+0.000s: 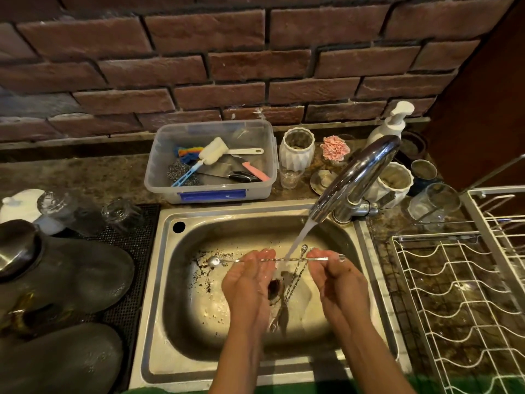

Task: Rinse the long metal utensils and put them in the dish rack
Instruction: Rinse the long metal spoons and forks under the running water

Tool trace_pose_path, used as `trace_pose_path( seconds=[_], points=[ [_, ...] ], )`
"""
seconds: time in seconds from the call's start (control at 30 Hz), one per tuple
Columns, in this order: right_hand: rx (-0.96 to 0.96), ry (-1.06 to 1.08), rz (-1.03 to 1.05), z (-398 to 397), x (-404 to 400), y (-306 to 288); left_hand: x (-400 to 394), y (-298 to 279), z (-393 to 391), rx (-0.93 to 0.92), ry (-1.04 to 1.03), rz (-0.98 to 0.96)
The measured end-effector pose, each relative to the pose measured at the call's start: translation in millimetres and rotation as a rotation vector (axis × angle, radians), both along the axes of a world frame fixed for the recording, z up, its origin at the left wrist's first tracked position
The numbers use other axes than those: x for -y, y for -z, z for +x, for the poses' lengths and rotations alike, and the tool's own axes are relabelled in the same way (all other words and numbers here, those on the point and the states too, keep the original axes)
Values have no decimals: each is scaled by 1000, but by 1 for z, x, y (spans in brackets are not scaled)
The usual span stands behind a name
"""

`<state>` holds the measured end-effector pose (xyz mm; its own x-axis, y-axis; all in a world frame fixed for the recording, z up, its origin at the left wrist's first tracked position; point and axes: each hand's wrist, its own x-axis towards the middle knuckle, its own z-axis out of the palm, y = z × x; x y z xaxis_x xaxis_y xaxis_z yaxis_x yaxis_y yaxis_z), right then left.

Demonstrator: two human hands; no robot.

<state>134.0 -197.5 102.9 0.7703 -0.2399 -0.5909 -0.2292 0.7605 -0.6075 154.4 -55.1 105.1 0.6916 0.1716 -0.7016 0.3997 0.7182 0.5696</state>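
Long bar spoon (272, 259) held level across the sink (170, 280), my left hand (250, 282) and right hand (335, 277) each pinching its shaft, so the tap stream (298, 237) strikes mid-handle. Other utensils (287, 288) lie below; dish rack (454, 294) waits right.

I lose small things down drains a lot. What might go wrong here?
1. The long spoon is pinched only by wet fingers under the running water; it may slip.
2. More utensils lie loose in the sink by the drain and could catch there.
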Motion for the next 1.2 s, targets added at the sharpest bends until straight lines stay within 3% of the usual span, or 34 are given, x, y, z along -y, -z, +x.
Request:
trace_pose_path(
  seconds=[0.1,0.27,0.43,0.6,0.73,0.87,1.0,1.2],
  points=[
    [-70,-33,11,3,-23,2,8,-1,-9,-24,66,20],
    [-106,56,13,10,-7,3,-43,7,-2,-37,-91,53],
    [-184,-115,-76,10,-63,4,-17,7,-16,-84,-50,34],
    [-146,63,-38,19,-25,2,-87,13,-9,-15,-192,62],
    [-180,-4,-62,19,-32,9,-78,17,-13,-57,-195,101],
    [-184,-121,-381,14,-19,18,-75,14,-11,-26,-173,188],
    [-223,-227,-465,1,-10,35,-40,11,-11,94,22,364],
    [-481,-386,-511,-18,2,64,15,22,-10,203,431,539]
  ],
)
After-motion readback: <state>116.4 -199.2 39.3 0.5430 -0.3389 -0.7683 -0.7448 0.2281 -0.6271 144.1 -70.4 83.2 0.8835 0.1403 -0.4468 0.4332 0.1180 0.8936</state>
